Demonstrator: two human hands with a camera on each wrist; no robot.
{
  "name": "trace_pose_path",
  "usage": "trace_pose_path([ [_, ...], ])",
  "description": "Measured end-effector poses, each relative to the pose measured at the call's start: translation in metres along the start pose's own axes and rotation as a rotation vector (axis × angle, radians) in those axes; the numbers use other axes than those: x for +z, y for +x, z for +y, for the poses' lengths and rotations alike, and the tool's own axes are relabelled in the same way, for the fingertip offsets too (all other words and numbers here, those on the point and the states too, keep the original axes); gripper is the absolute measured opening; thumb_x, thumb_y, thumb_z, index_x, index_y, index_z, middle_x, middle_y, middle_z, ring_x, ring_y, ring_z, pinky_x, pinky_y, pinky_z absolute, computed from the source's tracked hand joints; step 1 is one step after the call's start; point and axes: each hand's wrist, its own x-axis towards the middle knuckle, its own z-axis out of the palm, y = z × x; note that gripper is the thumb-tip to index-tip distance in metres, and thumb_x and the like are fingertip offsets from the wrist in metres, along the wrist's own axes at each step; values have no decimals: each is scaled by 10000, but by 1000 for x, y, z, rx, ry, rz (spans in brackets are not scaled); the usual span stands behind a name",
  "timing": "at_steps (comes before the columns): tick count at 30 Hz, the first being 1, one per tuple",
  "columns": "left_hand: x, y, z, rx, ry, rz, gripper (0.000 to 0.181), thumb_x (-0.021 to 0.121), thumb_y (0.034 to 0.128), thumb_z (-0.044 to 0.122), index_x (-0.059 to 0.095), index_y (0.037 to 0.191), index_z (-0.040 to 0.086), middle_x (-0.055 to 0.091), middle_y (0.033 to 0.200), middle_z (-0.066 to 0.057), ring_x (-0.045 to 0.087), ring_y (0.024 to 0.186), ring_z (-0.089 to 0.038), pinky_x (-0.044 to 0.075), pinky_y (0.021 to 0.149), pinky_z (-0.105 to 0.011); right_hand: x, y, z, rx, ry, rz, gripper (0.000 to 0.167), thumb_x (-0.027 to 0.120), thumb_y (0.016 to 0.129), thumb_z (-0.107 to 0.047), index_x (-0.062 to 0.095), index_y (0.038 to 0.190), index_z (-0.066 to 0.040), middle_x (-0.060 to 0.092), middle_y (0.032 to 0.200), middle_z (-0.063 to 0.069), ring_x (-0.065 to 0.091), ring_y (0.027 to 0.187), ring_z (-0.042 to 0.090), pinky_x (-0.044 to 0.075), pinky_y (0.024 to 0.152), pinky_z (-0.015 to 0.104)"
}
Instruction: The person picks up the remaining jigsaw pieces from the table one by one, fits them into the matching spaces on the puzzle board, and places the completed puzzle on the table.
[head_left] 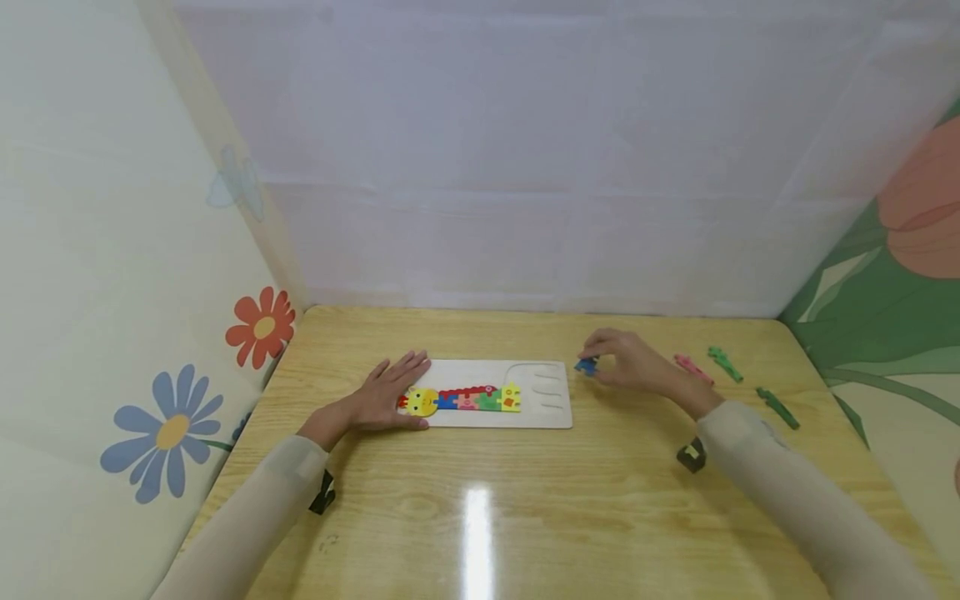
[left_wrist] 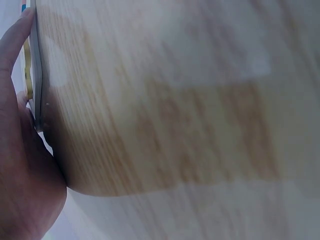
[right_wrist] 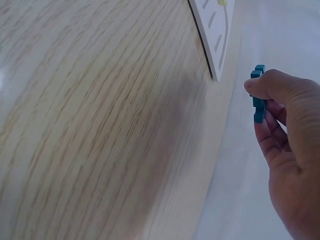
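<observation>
- A white wall covering [head_left: 480, 167] rises beyond the far edge of a wood-grain worktop [head_left: 585, 508], as seen from this side of the room.
- A pale puzzle board [head_left: 465, 372] lies flat near the middle of the worktop, closer to the far edge than the near one; grooves mark its right end.
- A person's left hand [head_left: 381, 397] rests on the board's left end, fingers spread and straight, thumb by the near edge.
- The right hand [head_left: 628, 360], well apart from the left, pinches a small piece between thumb and fingers.
- A giraffe figure [head_left: 468, 400], yellow head to the left, runs along the board in blue, pink, green and yellow sections.
- Three loose pieces, pink [head_left: 694, 369], light green [head_left: 724, 364] and dark green [head_left: 777, 408], lie toward the worktop's right edge.
- The pinched blue piece [head_left: 586, 367] is held just beyond the board's right edge, apart from it.
</observation>
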Motion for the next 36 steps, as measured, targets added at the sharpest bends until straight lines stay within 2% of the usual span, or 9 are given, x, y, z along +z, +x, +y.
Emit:
trace_pose_path([
  [7, 1, 0, 0, 8, -1, 8, 1131, 742, 888, 629, 190, 1697, 63, 126, 1777, -149, 62, 1640, -391, 3, 1259, -689, 4, 9, 0, -37, 8, 12, 283, 837, 807, 25, 804, 1088, 18, 724, 1091, 130, 706, 982, 301, 598, 873, 501],
  [19, 1, -1, 0, 7, 1, 10, 1134, 745, 886, 632, 195, 1695, 58, 136, 1775, -151, 71, 1639, -392, 13, 1260, -690, 8, 21, -5, -32, 33, -13, 296, 848, 798, 28, 797, 1089, 35, 722, 1107, 160, 710, 1010, 319, 595, 919, 502],
  [31, 0, 0, 1, 10, 2, 5, 1129, 735, 886, 639, 195, 1697, 68, 133, 1777, -146, 68, 1640, -388, 6, 1263, -681, 14, 28, -5, -68, 48, -9, 313, 867, 779, 35, 799, 1084, 16, 733, 1114, 153, 718, 1013, 314, 602, 923, 498],
  [36, 0, -1, 0, 9, 4, 4, 1130, 739, 887, 636, 193, 1697, 69, 133, 1777, -145, 67, 1640, -386, 11, 1262, -686, 16, 32, -7, -33, 58, -32, 322, 870, 790, 25, 796, 1103, 13, 730, 1137, 150, 712, 1046, 311, 591, 954, 494],
])
